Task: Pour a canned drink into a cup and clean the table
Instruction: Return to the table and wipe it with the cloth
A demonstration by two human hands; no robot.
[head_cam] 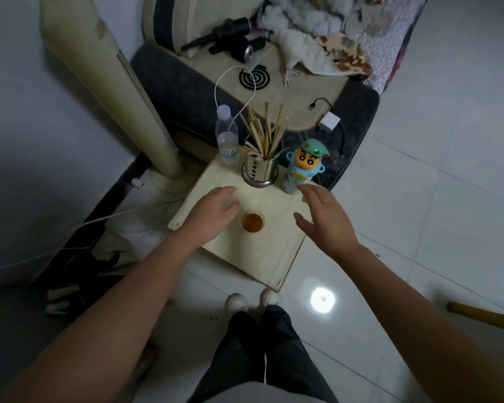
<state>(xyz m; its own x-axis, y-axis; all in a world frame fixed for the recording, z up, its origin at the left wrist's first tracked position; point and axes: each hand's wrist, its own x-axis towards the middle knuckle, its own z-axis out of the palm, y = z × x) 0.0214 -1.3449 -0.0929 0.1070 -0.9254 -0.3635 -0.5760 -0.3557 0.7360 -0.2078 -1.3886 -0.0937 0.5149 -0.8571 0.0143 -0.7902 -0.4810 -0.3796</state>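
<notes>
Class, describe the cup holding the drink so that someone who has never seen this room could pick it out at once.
Find the small pale wooden table in the middle of the white tiled floor. Between the left hand and right hand stands a small clear cup. Unlike the taller water bottle, chopstick holder and cartoon bottle behind, it is low, open-topped and holds amber liquid.

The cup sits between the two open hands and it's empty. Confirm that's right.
Not quite. In the head view the cup does sit on the table between the open left hand and right hand, neither touching it, but it is not empty: it holds an amber drink.
</notes>
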